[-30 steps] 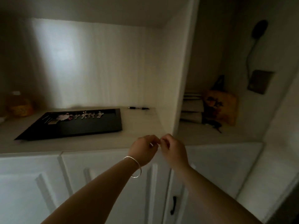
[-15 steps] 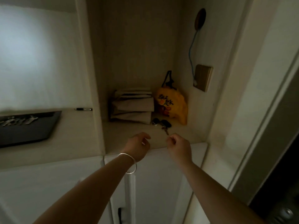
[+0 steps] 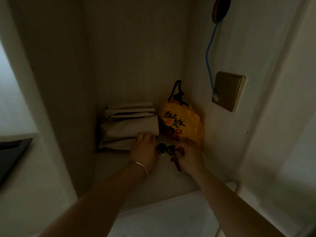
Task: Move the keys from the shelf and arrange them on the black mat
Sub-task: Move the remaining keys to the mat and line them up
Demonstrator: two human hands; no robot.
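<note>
A dark bunch of keys [image 3: 166, 149] lies on the shelf [image 3: 153, 182] of a dim niche, with one brownish key pointing towards me. My left hand [image 3: 143, 150], a thin bangle on its wrist, has its curled fingers against the round black key head on the bunch's left side. From the right, the fingertips of my right hand [image 3: 190, 156] pinch the bunch. A corner of the black mat [image 3: 12, 151] shows at the far left, beyond the niche's side wall.
Folded paper bags [image 3: 128, 127] are stacked at the back left of the shelf, touching my left hand. An orange printed bag [image 3: 183, 124] leans at the back right. A brass wall plate [image 3: 227, 90] with a blue cable [image 3: 209, 59] sits on the right wall.
The view swung right from the mat to the niche. Both hands moved forward from the shelf's front edge and closed in on the keys.
</note>
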